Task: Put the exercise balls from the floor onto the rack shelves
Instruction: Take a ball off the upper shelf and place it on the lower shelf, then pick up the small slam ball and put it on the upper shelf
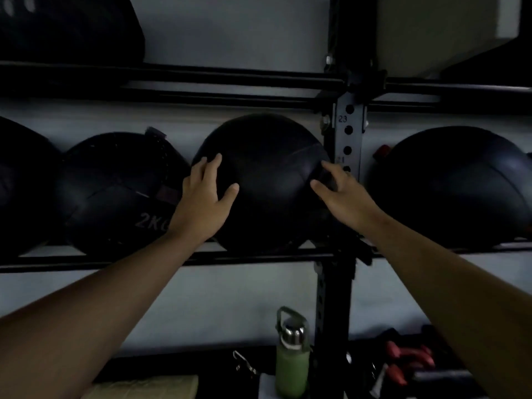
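A large black exercise ball (267, 180) rests on the middle shelf rails (244, 259) of the black rack, just left of the upright post (347, 145). My left hand (205, 197) lies flat on the ball's left side with fingers spread. My right hand (341, 194) touches its right side, fingers curled loosely against it. A ball marked 2KG (115, 188) sits to the left, another dark ball (20, 182) at the far left, and one more (452, 185) right of the post.
A dark ball or bag (69, 27) sits on the upper shelf at top left. A green water bottle (292, 358) stands on the floor below the rack. Red dumbbells (408, 361) lie at the lower right. A pale box (449, 27) is at top right.
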